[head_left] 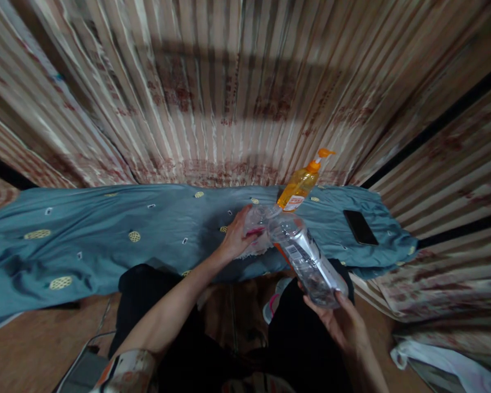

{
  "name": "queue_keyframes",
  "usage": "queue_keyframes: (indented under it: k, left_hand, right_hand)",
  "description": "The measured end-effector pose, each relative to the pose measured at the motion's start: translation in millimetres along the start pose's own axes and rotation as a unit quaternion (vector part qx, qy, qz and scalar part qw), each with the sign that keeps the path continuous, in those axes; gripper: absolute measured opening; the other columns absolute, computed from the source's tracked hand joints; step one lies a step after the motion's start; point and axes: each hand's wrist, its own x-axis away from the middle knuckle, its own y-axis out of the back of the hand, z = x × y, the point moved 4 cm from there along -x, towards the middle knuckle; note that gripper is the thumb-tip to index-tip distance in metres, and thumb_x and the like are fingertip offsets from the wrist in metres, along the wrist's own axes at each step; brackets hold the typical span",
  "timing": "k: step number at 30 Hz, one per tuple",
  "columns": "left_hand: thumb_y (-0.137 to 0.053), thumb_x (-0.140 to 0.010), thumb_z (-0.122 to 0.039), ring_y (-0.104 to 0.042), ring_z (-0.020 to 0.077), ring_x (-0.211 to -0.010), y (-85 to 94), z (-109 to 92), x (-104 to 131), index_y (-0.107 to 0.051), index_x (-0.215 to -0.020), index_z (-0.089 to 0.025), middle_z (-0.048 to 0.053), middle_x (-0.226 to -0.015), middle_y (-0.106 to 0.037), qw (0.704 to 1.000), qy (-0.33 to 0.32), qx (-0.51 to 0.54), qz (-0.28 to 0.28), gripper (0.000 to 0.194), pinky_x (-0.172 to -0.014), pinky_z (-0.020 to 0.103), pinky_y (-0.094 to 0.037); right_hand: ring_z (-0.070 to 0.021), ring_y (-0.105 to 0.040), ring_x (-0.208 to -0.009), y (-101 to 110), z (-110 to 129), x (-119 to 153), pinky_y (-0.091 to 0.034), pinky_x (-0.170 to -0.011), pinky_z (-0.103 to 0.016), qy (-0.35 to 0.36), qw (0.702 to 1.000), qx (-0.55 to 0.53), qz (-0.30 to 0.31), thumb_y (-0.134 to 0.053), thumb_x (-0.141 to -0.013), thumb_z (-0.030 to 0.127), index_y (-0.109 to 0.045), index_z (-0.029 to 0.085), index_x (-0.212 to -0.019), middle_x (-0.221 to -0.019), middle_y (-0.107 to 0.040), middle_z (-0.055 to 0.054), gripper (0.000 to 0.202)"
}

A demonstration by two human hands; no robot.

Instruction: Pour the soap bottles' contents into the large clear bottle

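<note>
My left hand (238,236) is closed around a clear plastic piece (258,221), with something pink showing by the fingers. A large clear bottle (313,267) with a silvery label tilts down toward my right hand (339,319), which grips its base. The bottle's upper end meets or overlaps the clear piece; whether they touch is unclear. Just behind them stands an orange pump bottle (298,188) holding yellow liquid. Some whitish material (256,248) hangs below my left hand, too blurred to make out.
A teal cloth (102,229) with yellow patterns covers the long surface. On its right part lies a black phone (360,227). Patterned curtains (229,93) rise behind. At the lower right is a white bag (445,363); a grey object (84,371) is at the lower left.
</note>
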Motion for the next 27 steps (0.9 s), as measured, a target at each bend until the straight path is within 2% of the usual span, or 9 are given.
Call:
queue_keyframes:
  k: [5,9,13,17,21,27]
  left_hand:
    - [-0.078,-0.076,-0.025,-0.047,0.0325,-0.148,-3.0,-1.7,1.8,-0.036,-0.154,-0.022,0.013,-0.160,-0.047,1.000,0.019,0.010,0.004,0.089,-0.125,0.051,-0.038]
    - [-0.080,-0.072,-0.024,-0.045,0.0350,-0.149,-1.1,-1.9,4.4,-0.034,-0.154,-0.021,0.015,-0.161,-0.045,0.999,0.027,0.021,0.005,0.095,-0.126,0.050,-0.037]
    - [-0.078,-0.075,-0.023,-0.045,0.0339,-0.150,0.2,-1.0,8.0,-0.034,-0.155,-0.023,0.014,-0.160,-0.045,0.999,0.031,0.023,0.016,0.091,-0.127,0.051,-0.036]
    - [-0.078,-0.075,-0.024,-0.047,0.0339,-0.148,0.6,-0.5,11.3,-0.031,-0.155,-0.023,0.015,-0.160,-0.046,0.999,0.048,0.023,0.012,0.093,-0.125,0.052,-0.038]
    - [-0.080,-0.073,-0.022,-0.057,0.0333,-0.139,0.9,-1.2,11.8,-0.028,-0.154,-0.018,0.018,-0.156,-0.051,0.996,0.084,0.021,0.007,0.097,-0.118,0.049,-0.046]
    - [-0.078,-0.076,-0.021,-0.063,0.0285,-0.129,1.9,-3.5,9.3,-0.046,-0.139,-0.019,0.011,-0.139,-0.064,0.998,0.066,0.018,0.010,0.070,-0.114,0.045,-0.050]
  right_hand:
    - [-0.0336,-0.077,-0.102,6.7,7.3,5.4,-0.046,-0.106,-0.074,0.023,1.000,0.013,-0.009,-0.098,-0.059,0.029,-0.077,0.035,-0.115,-0.120,-0.081,-0.006,0.060]
    - [-0.0358,-0.076,-0.102,7.9,7.9,10.3,-0.042,-0.105,-0.081,0.037,0.998,0.014,-0.038,-0.099,-0.055,0.025,-0.078,0.037,-0.110,-0.116,-0.082,-0.005,0.060]
    - [-0.0371,-0.077,-0.093,2.7,9.7,14.6,-0.041,-0.101,-0.085,0.041,0.997,0.019,-0.066,-0.102,-0.047,0.031,-0.079,0.034,-0.107,-0.111,-0.083,-0.007,0.065]
    - [-0.0372,-0.078,-0.091,-1.1,10.1,15.4,-0.044,-0.101,-0.082,0.038,0.997,0.026,-0.056,-0.101,-0.050,0.032,-0.076,0.034,-0.119,-0.111,-0.083,-0.008,0.073]
    - [-0.0363,-0.077,-0.093,4.8,9.0,14.3,-0.046,-0.100,-0.080,0.048,0.997,0.035,-0.050,-0.098,-0.055,0.033,-0.074,0.035,-0.124,-0.113,-0.082,-0.009,0.072]
    - [-0.0367,-0.076,-0.099,12.7,11.8,14.5,-0.043,-0.103,-0.081,0.069,0.994,0.071,-0.051,-0.091,-0.066,0.041,-0.079,0.035,-0.112,-0.120,-0.080,-0.008,0.048]
